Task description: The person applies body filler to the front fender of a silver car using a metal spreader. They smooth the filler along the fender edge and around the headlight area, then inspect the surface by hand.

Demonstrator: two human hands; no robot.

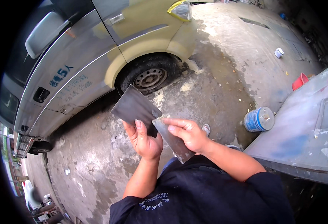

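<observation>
Item: thin, stiff, light putty board [134,108], which we judge best held by its lower edge, gripped in our left hand [145,140]; our right hand [188,134] clasps a smeared, likely slippery scraper [171,136].

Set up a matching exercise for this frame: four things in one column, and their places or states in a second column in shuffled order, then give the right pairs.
Things:
1. dark flat plate
2. grey scraper blade
3. blue and white can
4. red container

Places or states:
A. lying on its side on the concrete
B. held in the right hand
C. at the far right, beside the grey panel
D. held in the left hand, in front of the car wheel

Pairs: 1-D, 2-B, 3-A, 4-C
</observation>
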